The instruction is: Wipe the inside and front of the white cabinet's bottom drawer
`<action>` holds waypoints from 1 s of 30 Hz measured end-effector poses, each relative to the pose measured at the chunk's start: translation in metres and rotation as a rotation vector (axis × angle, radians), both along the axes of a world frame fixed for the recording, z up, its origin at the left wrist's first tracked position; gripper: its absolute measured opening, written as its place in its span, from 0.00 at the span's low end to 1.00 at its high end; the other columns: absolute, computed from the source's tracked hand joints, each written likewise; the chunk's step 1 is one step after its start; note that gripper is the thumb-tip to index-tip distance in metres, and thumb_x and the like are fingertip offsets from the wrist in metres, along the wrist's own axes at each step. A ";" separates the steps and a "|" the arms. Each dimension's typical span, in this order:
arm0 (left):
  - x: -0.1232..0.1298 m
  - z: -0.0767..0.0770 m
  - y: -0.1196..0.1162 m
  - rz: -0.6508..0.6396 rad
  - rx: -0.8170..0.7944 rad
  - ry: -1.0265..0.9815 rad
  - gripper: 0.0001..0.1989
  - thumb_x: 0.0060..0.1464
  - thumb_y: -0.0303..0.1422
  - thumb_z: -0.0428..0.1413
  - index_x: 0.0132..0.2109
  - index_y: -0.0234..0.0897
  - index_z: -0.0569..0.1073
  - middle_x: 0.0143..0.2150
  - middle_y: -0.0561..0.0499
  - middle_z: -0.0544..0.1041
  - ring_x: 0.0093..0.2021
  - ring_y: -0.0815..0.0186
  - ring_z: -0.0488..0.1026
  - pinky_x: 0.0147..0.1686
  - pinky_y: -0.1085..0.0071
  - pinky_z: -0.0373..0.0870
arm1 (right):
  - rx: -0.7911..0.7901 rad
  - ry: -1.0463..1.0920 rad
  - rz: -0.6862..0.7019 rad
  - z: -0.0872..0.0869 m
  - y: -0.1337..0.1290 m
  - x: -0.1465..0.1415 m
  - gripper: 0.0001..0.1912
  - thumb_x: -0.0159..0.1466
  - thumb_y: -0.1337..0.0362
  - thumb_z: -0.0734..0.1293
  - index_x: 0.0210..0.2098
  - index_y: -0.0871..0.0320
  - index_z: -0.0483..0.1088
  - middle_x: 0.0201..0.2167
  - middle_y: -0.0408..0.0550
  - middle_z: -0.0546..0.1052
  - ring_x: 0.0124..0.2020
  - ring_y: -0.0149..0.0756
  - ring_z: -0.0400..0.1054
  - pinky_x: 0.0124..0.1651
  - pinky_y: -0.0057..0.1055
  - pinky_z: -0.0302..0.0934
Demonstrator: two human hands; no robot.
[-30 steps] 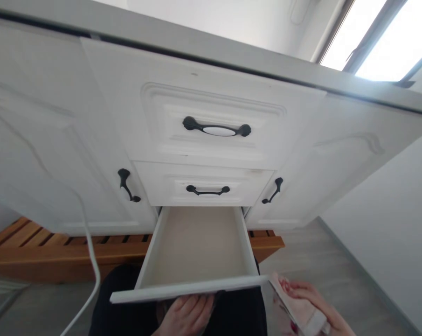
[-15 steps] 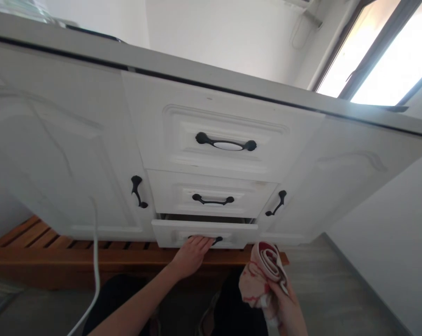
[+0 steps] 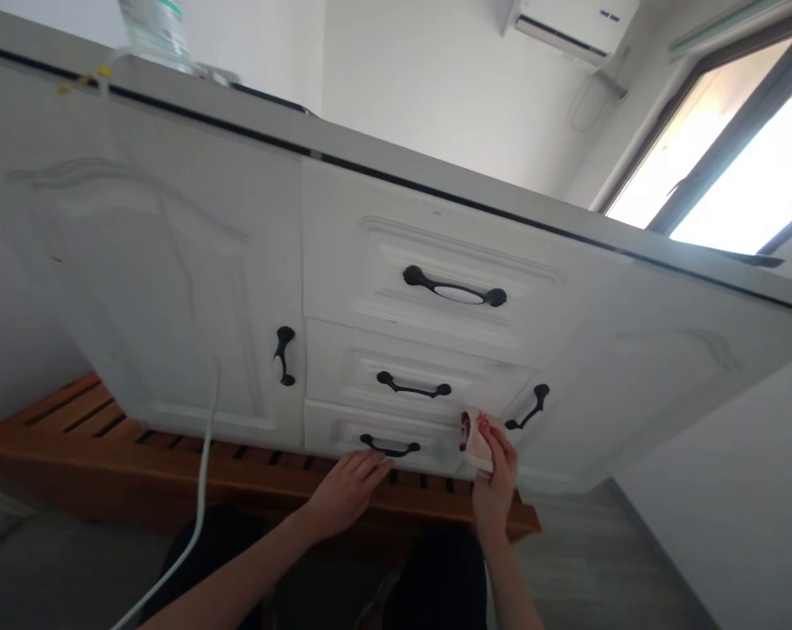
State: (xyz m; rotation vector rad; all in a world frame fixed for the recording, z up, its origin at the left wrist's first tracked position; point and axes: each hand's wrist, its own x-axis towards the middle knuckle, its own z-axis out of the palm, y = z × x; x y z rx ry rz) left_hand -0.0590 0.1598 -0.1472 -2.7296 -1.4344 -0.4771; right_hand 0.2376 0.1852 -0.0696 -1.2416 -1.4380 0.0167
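In the head view, the bottom drawer (image 3: 435,446) of a white cabinet is closed flush with the front. My left hand (image 3: 349,490) is just below its black handle (image 3: 390,447), fingers stretched out and not wrapped round it; whether the fingertips touch the drawer I cannot tell. My right hand (image 3: 497,472) is closed on a folded pink and red cloth (image 3: 478,442), which is up against the drawer's right end. Above are the middle drawer (image 3: 349,372) and the top drawer (image 3: 349,271), both closed.
A slatted wooden bench (image 3: 251,472) runs along the cabinet's foot. A white cable (image 3: 202,490) hangs at the left. On the countertop (image 3: 382,153) are a clear bottle (image 3: 156,35) and a flat dark object (image 3: 274,98). Cabinet doors with black handles flank the drawers.
The bottom drawer has gone from partly open to closed. My left hand has come off its handle. My right hand has brought the cloth up and left to the drawer front. The view has shifted.
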 end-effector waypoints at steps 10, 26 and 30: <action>-0.171 -0.146 -0.152 1.129 -0.189 -0.118 0.26 0.58 0.36 0.44 0.61 0.33 0.70 0.64 0.37 0.71 0.67 0.45 0.63 0.68 0.48 0.58 | 0.143 -0.506 -0.141 -0.059 0.022 -0.090 0.21 0.66 0.70 0.59 0.56 0.55 0.72 0.54 0.62 0.67 0.59 0.57 0.59 0.59 0.57 0.56; -0.154 -0.103 -0.142 1.200 -0.395 -0.024 0.28 0.61 0.37 0.39 0.64 0.31 0.65 0.66 0.30 0.63 0.62 0.41 0.65 0.50 0.49 0.69 | -0.106 -0.924 0.447 -0.024 0.030 -0.287 0.22 0.72 0.61 0.61 0.65 0.43 0.63 0.60 0.45 0.73 0.56 0.43 0.61 0.52 0.44 0.60; -0.158 -0.107 -0.146 1.077 -0.432 0.039 0.24 0.56 0.32 0.44 0.57 0.37 0.73 0.65 0.34 0.64 0.60 0.40 0.65 0.53 0.45 0.66 | -0.149 -0.968 0.451 -0.036 0.032 -0.244 0.15 0.71 0.63 0.63 0.56 0.46 0.72 0.53 0.45 0.76 0.53 0.42 0.63 0.55 0.44 0.57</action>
